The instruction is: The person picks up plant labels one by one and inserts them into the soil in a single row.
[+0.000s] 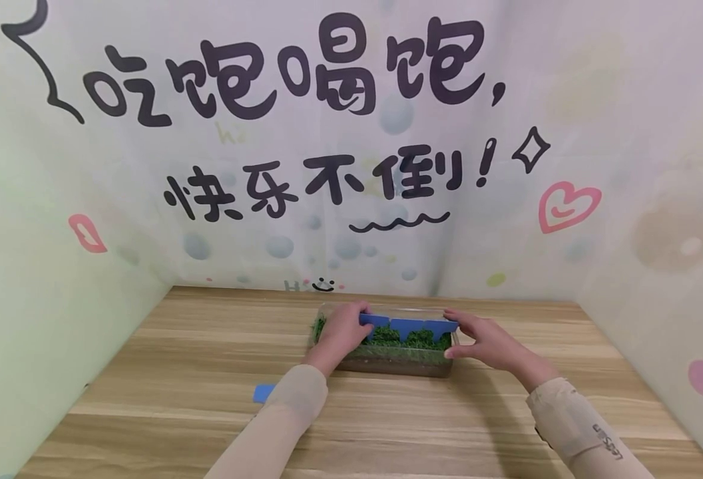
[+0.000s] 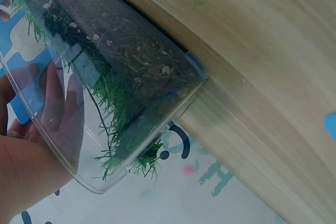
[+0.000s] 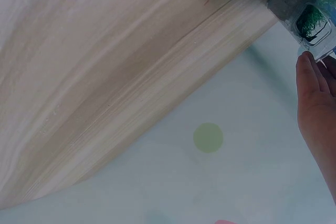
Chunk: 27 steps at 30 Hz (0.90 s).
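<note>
A clear plastic box (image 1: 399,364) of brown soil and green grass (image 1: 421,338) stands on the table. Along its top runs a blue notched strip (image 1: 408,326), its tabs pointing down toward the grass. My left hand (image 1: 342,332) reaches over the box's left part and pinches the strip's left end; in the left wrist view, its fingers (image 2: 55,98) show through the clear wall. My right hand (image 1: 486,339) is at the box's right end, fingers at the strip's end and thumb by the box corner. In the right wrist view, those fingers look nearly straight.
Another blue piece (image 1: 263,393) lies on the wooden table (image 1: 196,359), partly behind the left sleeve (image 1: 294,399). A printed cloth backdrop (image 1: 255,253) rises behind the table and along both sides. Some grass sticks out past the box's left end.
</note>
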{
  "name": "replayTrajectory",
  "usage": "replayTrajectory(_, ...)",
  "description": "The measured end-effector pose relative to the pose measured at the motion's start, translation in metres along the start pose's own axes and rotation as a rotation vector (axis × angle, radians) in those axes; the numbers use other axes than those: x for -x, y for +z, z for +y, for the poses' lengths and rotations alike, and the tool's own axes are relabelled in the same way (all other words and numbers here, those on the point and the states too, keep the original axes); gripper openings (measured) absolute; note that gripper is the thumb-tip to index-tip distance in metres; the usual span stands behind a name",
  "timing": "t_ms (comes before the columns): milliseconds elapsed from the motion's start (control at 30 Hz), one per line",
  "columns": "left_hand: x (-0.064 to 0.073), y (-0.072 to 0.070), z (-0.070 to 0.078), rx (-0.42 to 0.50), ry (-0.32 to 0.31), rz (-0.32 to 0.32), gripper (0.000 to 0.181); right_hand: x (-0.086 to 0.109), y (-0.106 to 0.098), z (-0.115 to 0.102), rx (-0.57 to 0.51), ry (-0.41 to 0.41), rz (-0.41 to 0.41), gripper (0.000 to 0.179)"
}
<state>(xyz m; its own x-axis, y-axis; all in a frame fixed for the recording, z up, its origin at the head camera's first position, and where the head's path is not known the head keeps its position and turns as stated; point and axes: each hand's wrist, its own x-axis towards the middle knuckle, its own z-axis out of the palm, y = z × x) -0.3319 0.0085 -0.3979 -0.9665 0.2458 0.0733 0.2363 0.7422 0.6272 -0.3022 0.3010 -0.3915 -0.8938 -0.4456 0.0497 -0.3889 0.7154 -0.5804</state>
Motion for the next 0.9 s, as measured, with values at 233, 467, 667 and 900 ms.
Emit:
replayTrajectory(233, -0.0007, 0.0013, 0.0011, -0.014, -0.004, -0.002, 0.008, -0.0007, -0.0008, -0.0016, 0.005, 0.001, -0.009, 0.083)
replayTrajectory(467, -0.0019, 0.0012, 0.0004, -0.023, -0.019, -0.005, 0.010, -0.0008, -0.0011, -0.0033, 0.003, 0.000, -0.011, 0.083)
replayTrajectory(667, -0.0015, -0.0006, 0.0013, -0.042, -0.019, -0.003, 0.011, -0.0016, -0.0020, -0.0029, 0.017, -0.001, -0.013, 0.083)
replayTrajectory(900, -0.0019, -0.0006, 0.0038, -0.048, -0.041, -0.030, 0.013, -0.0012, -0.0018, -0.0040, 0.019, 0.000, -0.011, 0.083)
